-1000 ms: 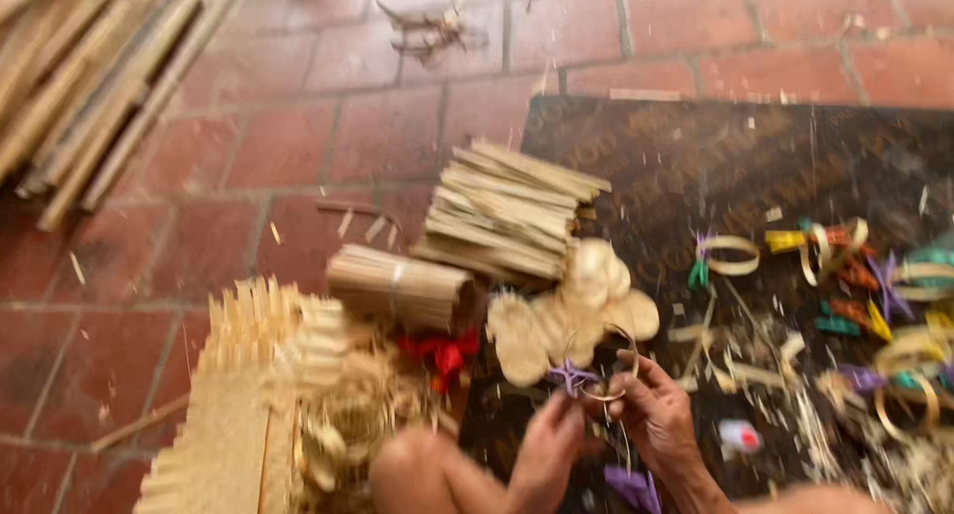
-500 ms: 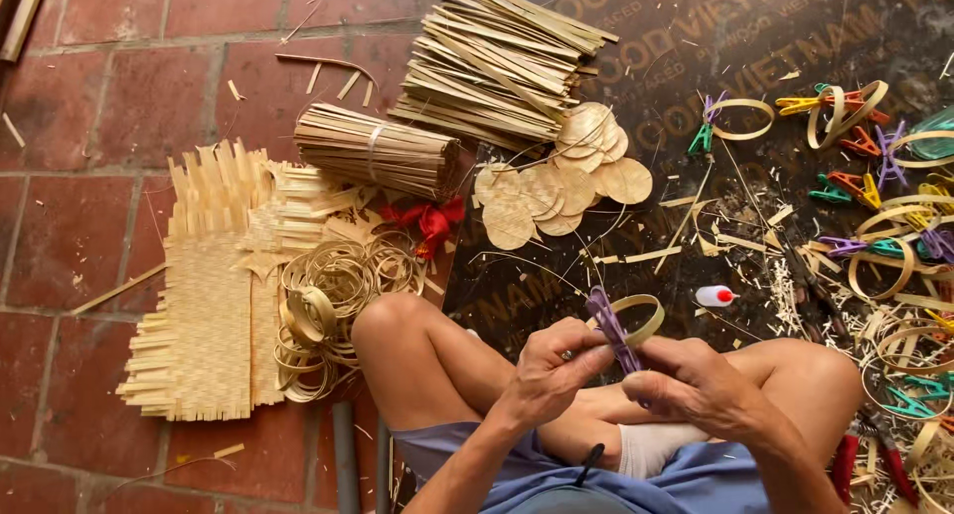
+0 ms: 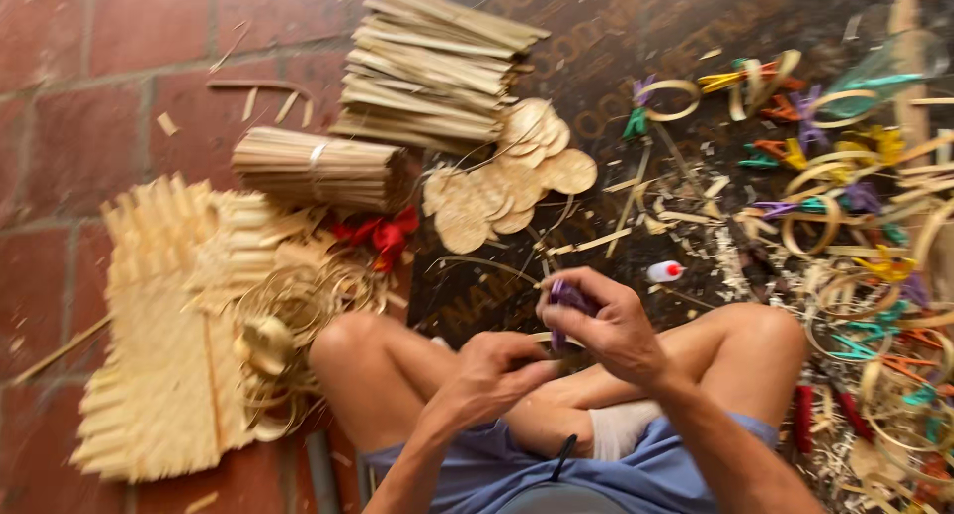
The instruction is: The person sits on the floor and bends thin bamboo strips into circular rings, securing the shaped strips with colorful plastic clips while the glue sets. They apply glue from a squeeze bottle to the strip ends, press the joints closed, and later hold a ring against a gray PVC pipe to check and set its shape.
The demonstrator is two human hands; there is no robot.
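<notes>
Pinching one purple strip (image 3: pixel 568 297) between two hands, right (image 3: pixel 606 320) and left (image 3: pixel 497 367).

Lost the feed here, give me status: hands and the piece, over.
Right hand pinching small purple strip piece. Left hand closed beside it, contents hidden. Nothing between hands.

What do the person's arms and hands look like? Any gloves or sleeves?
No gloves: the left hand and the right hand are both bare. No sleeves either, the forearms are uncovered. No rings or watch show, though the picture is a bit blurry.
</notes>
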